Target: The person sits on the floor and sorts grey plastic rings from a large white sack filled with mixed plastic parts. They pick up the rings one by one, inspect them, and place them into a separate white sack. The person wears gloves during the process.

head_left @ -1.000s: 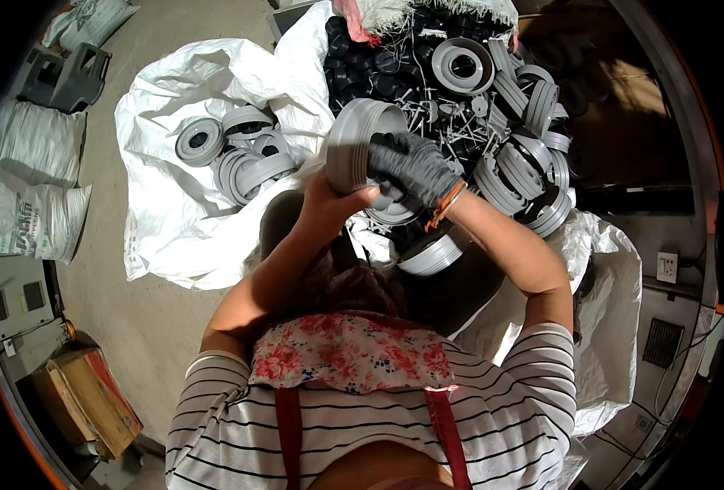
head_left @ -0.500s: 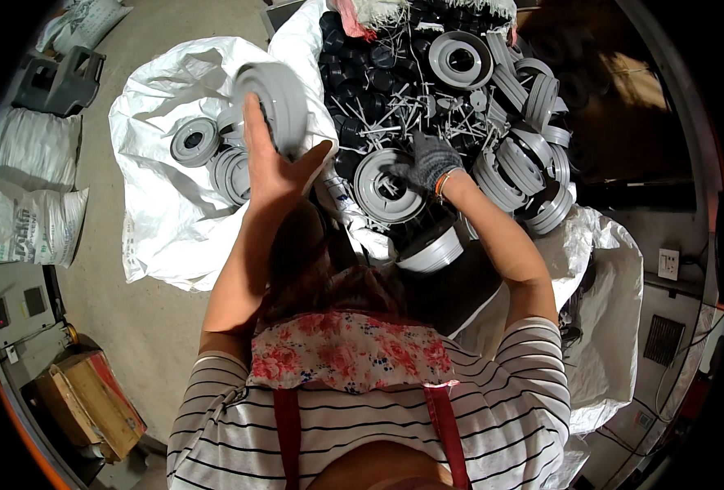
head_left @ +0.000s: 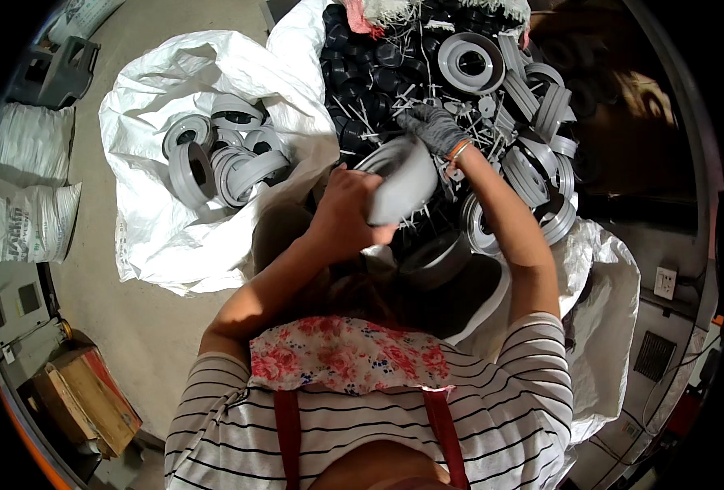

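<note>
My bare left hand [head_left: 347, 208] grips the side of a grey plastic ring [head_left: 407, 186], tilted and blurred by motion, over the pile in the middle. My right hand [head_left: 434, 131], in a grey glove, is just beyond that ring, above thin pale plastic sticks [head_left: 493, 114]. Its fingers look pressed together; what they hold, if anything, I cannot make out. Another grey ring [head_left: 435, 260] lies close to my lap. Several more grey rings [head_left: 252, 175] lie on the white sack [head_left: 158, 253] to the left.
Black round caps [head_left: 350, 73] fill the far part of the pile. Grey rings [head_left: 534, 171] are heaped at its right side. A white sack [head_left: 603, 327] stands at my right. On the floor to the left are stuffed sacks [head_left: 31, 220] and a cardboard box [head_left: 88, 400].
My left hand has moved from above the left sack to the middle and taken hold of a ring there. More rings lie on that sack. My right hand has shifted slightly away from me.
</note>
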`<move>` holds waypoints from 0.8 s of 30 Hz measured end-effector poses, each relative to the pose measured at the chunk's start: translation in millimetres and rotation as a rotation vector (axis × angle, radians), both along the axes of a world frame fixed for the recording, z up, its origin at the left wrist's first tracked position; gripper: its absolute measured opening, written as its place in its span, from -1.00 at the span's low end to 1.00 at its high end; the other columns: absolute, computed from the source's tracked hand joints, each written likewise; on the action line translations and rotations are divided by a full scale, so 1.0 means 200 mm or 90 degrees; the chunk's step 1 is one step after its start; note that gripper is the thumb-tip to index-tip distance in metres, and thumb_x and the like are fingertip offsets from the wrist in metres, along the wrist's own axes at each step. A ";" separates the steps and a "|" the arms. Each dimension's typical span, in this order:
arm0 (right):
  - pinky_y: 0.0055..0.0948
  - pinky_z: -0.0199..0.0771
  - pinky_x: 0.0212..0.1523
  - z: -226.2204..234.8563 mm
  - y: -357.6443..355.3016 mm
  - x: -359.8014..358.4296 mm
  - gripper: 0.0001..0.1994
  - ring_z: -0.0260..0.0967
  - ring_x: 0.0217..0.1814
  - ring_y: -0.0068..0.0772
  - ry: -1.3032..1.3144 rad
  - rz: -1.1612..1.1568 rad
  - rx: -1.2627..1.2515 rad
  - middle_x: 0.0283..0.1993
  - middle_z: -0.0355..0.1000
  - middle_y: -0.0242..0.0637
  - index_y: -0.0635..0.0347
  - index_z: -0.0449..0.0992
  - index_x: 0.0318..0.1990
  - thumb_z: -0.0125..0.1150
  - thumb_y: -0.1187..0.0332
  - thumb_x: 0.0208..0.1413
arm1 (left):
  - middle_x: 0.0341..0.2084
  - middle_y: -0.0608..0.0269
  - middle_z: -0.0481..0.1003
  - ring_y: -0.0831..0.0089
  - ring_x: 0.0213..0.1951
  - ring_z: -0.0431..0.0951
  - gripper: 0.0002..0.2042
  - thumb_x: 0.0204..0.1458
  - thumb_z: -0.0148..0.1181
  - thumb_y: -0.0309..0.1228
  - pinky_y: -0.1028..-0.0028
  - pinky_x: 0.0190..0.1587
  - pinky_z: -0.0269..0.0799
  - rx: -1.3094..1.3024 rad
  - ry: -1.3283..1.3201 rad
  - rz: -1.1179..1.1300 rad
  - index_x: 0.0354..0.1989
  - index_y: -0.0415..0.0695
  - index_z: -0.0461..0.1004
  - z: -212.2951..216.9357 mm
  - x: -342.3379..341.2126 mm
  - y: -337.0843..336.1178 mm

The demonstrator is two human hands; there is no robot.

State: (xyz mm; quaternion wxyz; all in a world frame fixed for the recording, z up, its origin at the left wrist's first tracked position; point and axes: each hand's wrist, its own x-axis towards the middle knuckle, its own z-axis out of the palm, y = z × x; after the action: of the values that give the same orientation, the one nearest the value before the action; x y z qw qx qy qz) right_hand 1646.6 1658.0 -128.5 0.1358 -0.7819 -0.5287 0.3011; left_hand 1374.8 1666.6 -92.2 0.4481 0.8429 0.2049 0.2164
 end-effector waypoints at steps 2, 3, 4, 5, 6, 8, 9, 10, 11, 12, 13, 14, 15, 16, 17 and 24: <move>-0.33 0.35 0.08 -0.26 0.04 0.00 -0.67 0.38 0.02 -0.11 -0.040 0.066 0.265 -0.05 0.45 -0.06 0.21 0.49 -0.09 0.12 0.28 0.00 | -0.36 0.13 0.50 0.40 -0.31 0.51 -0.55 -0.30 0.42 -0.35 0.43 -0.25 0.43 -0.245 -0.056 0.154 -0.21 -0.28 0.45 -0.06 -0.01 0.05; -0.32 0.35 0.08 -0.23 0.12 -0.10 -0.61 0.34 0.07 -0.07 -0.109 0.239 0.234 0.02 0.40 -0.07 0.24 0.41 0.02 0.05 0.40 -0.02 | -0.40 0.19 0.50 0.55 -0.37 0.48 -0.58 -0.24 0.41 -0.35 0.52 -0.32 0.42 -0.445 -0.048 0.215 -0.22 -0.29 0.44 0.04 -0.01 0.08; -0.29 0.29 0.13 -0.33 0.19 -0.20 -0.58 0.28 0.13 -0.05 -0.201 0.277 0.180 0.08 0.34 -0.05 0.24 0.37 0.05 0.03 0.42 -0.03 | -0.40 0.21 0.50 0.57 -0.38 0.48 -0.59 -0.22 0.41 -0.35 0.53 -0.32 0.42 -0.431 -0.068 0.278 -0.22 -0.28 0.44 0.05 -0.02 0.11; -0.26 0.24 0.18 -0.42 0.24 -0.30 -0.56 0.21 0.19 -0.04 -0.294 0.313 0.126 0.14 0.29 -0.04 0.24 0.34 0.08 0.02 0.44 -0.04 | -0.40 0.23 0.50 0.59 -0.38 0.47 -0.61 -0.20 0.40 -0.34 0.54 -0.33 0.42 -0.415 -0.088 0.340 -0.22 -0.28 0.44 0.05 -0.04 0.14; -0.18 0.18 0.21 -0.42 0.23 -0.35 -0.54 0.09 0.27 -0.02 -0.385 0.317 0.084 0.22 0.18 0.02 0.25 0.29 0.12 -0.02 0.41 -0.01 | -0.40 0.24 0.50 0.58 -0.38 0.47 -0.60 -0.21 0.41 -0.34 0.54 -0.33 0.43 -0.451 -0.130 0.344 -0.22 -0.27 0.43 0.04 -0.03 0.17; -0.15 0.35 0.03 -0.37 0.26 -0.35 -0.68 0.28 0.11 -0.07 -0.386 0.278 0.057 0.00 0.36 -0.01 0.25 0.42 -0.08 -0.01 0.40 -0.03 | -0.39 0.27 0.49 0.56 -0.38 0.47 -0.59 -0.21 0.42 -0.33 0.53 -0.33 0.43 -0.523 -0.214 0.349 -0.21 -0.26 0.42 -0.01 -0.01 0.19; -0.16 0.40 -0.03 -0.27 0.27 -0.35 -0.71 0.34 0.04 -0.08 -0.431 0.291 -0.004 -0.08 0.41 -0.04 0.24 0.46 -0.15 0.02 0.41 -0.06 | -0.39 0.28 0.48 0.56 -0.39 0.47 -0.58 -0.20 0.42 -0.33 0.54 -0.33 0.43 -0.503 -0.224 0.346 -0.20 -0.26 0.42 -0.03 -0.01 0.20; -0.16 0.44 -0.13 -0.24 0.25 -0.32 -0.78 0.40 -0.08 -0.10 -0.445 0.200 0.023 -0.22 0.46 -0.10 0.25 0.49 -0.26 0.07 0.41 -0.11 | -0.39 0.29 0.48 0.55 -0.39 0.46 -0.58 -0.20 0.41 -0.34 0.54 -0.33 0.43 -0.488 -0.236 0.341 -0.19 -0.25 0.41 -0.04 0.00 0.19; -0.15 0.41 -0.10 -0.20 0.22 -0.27 -0.75 0.39 -0.09 -0.05 -0.390 0.134 0.030 -0.24 0.45 -0.05 0.25 0.47 -0.24 0.14 0.35 -0.10 | -0.38 0.30 0.47 0.54 -0.40 0.46 -0.58 -0.19 0.41 -0.34 0.54 -0.33 0.43 -0.474 -0.247 0.333 -0.18 -0.25 0.40 -0.05 0.01 0.18; -0.17 0.39 -0.05 -0.12 0.17 -0.26 -0.71 0.39 -0.07 -0.03 -0.357 0.074 0.088 -0.19 0.44 -0.01 0.25 0.45 -0.17 0.12 0.28 -0.03 | -0.38 0.31 0.46 0.55 -0.41 0.45 -0.60 -0.15 0.38 -0.36 0.54 -0.35 0.43 -0.457 -0.240 0.331 -0.16 -0.24 0.39 -0.07 0.01 0.18; -0.19 0.38 0.00 -0.03 0.10 -0.26 -0.66 0.39 -0.06 -0.02 -0.328 0.011 0.144 -0.14 0.43 0.02 0.25 0.43 -0.10 0.09 0.21 0.04 | -0.38 0.31 0.46 0.56 -0.41 0.45 -0.62 -0.14 0.37 -0.37 0.53 -0.36 0.43 -0.490 -0.249 0.335 -0.16 -0.24 0.39 -0.06 0.02 0.17; -0.16 0.35 0.02 0.06 0.02 -0.29 -0.61 0.36 -0.03 -0.01 -0.298 -0.033 0.285 -0.10 0.42 0.03 0.27 0.41 -0.06 0.11 0.15 0.06 | -0.38 0.31 0.46 0.57 -0.41 0.45 -0.63 -0.13 0.36 -0.39 0.53 -0.36 0.43 -0.525 -0.258 0.335 -0.17 -0.24 0.40 -0.04 0.04 0.17; -0.17 0.37 0.00 0.12 -0.05 -0.29 -0.58 0.38 -0.04 -0.02 -0.245 -0.024 0.360 -0.10 0.43 0.01 0.29 0.42 -0.05 0.15 0.14 0.05 | -0.39 0.31 0.46 0.57 -0.41 0.44 -0.65 -0.11 0.35 -0.40 0.53 -0.37 0.43 -0.559 -0.264 0.334 -0.17 -0.24 0.40 -0.03 0.05 0.15; -0.19 0.39 -0.02 0.20 -0.10 -0.33 -0.58 0.39 -0.06 -0.02 -0.170 -0.025 0.345 -0.11 0.44 0.02 0.29 0.43 -0.05 0.17 0.15 0.04 | -0.39 0.29 0.47 0.55 -0.40 0.47 -0.70 -0.06 0.30 -0.42 0.51 -0.38 0.44 -0.573 -0.255 0.289 -0.18 -0.25 0.41 -0.02 0.04 0.16; -0.21 0.41 -0.04 0.28 -0.14 -0.38 -0.58 0.41 -0.07 -0.01 -0.094 -0.026 0.330 -0.13 0.45 0.02 0.30 0.43 -0.05 0.19 0.16 0.04 | -0.36 0.26 0.48 0.54 -0.36 0.48 -0.74 -0.01 0.24 -0.42 0.51 -0.33 0.44 -0.639 -0.259 0.246 -0.18 -0.27 0.43 -0.01 0.03 0.14; -0.33 0.39 0.01 0.33 -0.34 -0.52 -0.63 0.40 -0.02 -0.07 -0.048 0.113 0.407 -0.14 0.45 0.00 0.25 0.51 -0.18 0.28 0.14 -0.04 | -0.29 0.20 0.49 0.44 -0.26 0.53 -0.75 0.09 0.11 -0.41 0.48 -0.22 0.48 -0.690 -0.322 0.011 -0.11 -0.31 0.40 0.00 -0.05 0.06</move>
State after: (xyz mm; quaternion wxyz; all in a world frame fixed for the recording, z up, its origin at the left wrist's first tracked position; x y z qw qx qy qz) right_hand 1543.1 1590.6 -61.8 0.3280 -0.6611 -0.6671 0.1014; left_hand 1365.0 1678.3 -92.2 0.8474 0.4148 0.1796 0.2784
